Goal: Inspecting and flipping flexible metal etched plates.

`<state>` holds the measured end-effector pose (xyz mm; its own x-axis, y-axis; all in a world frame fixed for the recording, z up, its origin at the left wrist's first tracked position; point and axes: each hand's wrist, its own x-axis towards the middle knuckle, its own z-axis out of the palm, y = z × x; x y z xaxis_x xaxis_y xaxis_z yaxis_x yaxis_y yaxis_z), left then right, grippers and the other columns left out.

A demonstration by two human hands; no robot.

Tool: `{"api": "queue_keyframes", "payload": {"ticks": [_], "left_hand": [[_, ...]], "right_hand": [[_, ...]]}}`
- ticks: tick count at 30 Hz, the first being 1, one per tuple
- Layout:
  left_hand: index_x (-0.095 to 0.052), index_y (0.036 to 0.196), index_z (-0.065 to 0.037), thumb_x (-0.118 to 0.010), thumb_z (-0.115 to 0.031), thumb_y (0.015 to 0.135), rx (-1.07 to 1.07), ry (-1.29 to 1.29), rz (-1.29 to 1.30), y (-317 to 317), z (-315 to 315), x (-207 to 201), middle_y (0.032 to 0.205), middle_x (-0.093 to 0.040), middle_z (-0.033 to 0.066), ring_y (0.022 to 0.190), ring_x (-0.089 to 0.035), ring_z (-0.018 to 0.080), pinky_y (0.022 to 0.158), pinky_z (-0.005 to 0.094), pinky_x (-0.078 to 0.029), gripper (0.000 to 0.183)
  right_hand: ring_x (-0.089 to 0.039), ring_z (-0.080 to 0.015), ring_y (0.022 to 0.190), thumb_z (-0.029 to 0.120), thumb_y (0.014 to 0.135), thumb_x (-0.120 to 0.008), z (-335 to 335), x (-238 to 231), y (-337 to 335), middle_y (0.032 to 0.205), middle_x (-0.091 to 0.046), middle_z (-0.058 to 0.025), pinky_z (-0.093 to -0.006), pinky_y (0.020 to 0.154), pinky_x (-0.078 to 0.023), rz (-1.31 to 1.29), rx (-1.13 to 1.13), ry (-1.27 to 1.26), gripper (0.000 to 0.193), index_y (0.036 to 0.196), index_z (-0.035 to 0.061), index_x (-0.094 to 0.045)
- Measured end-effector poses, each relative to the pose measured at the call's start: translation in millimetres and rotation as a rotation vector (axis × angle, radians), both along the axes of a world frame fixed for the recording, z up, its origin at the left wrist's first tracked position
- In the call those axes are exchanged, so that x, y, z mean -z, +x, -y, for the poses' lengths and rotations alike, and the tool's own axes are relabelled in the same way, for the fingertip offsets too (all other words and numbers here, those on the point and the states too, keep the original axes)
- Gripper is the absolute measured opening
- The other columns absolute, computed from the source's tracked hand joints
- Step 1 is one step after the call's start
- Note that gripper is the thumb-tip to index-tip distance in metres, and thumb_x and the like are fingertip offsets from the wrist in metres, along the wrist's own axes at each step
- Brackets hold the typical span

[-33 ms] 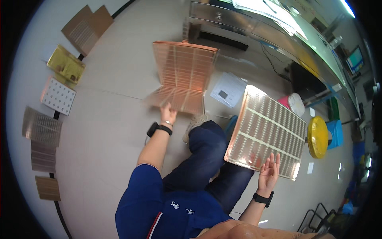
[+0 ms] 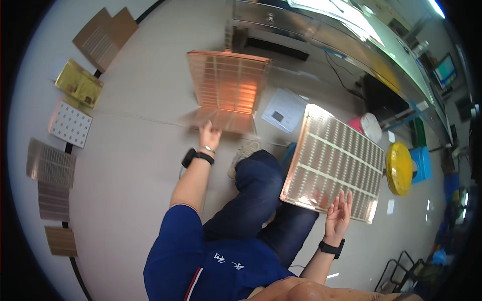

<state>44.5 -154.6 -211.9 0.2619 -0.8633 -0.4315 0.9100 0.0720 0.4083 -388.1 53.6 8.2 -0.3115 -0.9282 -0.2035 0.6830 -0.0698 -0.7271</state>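
On the pale grey floor (image 2: 125, 165), the person sits with legs in dark blue trousers (image 2: 256, 195) stretched out in front. The biggest thing held is the silvery sheet (image 2: 334, 163). It is flat, shiny and covered in rows of tiny squares. It rests tilted on the right knee, and its long side runs up and away from the right hand (image 2: 339, 213). That hand lies flat on the lower edge with its fingers spread, so it props the sheet and does not squeeze it.

Next is the copper sheet (image 2: 228, 83), pinkish, shiny and lined with thin stripes. It stands up in front of the left hand (image 2: 209, 136), which pinches its bottom edge. The sheet rises straight up from those fingers. Each hand has its own sheet, and the two sheets are apart.

A white paper (image 2: 283, 110) lies between them on the floor. Smaller boards (image 2: 70, 123), gold, white and brown, lie in a row far to the left.
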Motion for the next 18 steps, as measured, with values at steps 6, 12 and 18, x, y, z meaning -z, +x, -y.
{"api": "queue_keyframes", "payload": {"ticks": [6,12,18], "left_hand": [[-0.034,0.133,-0.010,-0.042,-0.021,0.093,0.191,-0.610,0.107,-26.5,52.4,-188.0,0.131,-0.044,0.0113,0.125,-0.037,0.0273,0.104,0.0436,-0.033,0.042],[-0.042,0.124,-0.003,-0.043,-0.018,0.093,0.750,-0.421,0.496,-104.4,6.7,-182.7,0.117,-0.053,0.0147,0.102,-0.056,0.0238,0.087,0.0351,-0.048,0.034],[-0.050,0.114,0.001,-0.043,-0.010,0.092,0.789,-0.295,0.543,-178.9,-90.2,-156.0,0.107,-0.058,0.0117,0.096,-0.057,0.0174,0.084,0.0293,-0.047,0.025]], "right_hand": [[-0.057,-0.0205,0.102,0.009,0.092,-0.041,-9.3,-0.8,-18.5,0.125,-0.047,-0.0167,-0.0292,0.079,-0.053,-0.106,0.092,0.013,0.042,0.133,0.0072,-0.032],[-0.057,-0.0194,0.099,0.016,0.095,-0.037,-9.2,3.0,-60.6,0.121,-0.050,-0.0171,-0.0273,0.078,-0.051,-0.632,0.277,0.183,0.036,0.129,0.0044,-0.037],[-0.054,-0.0257,0.102,0.010,0.091,-0.041,-20.8,28.4,-143.9,0.115,-0.053,-0.0168,-0.0340,0.085,-0.044,-1.474,0.501,0.295,0.033,0.123,-0.0001,-0.044]]}}
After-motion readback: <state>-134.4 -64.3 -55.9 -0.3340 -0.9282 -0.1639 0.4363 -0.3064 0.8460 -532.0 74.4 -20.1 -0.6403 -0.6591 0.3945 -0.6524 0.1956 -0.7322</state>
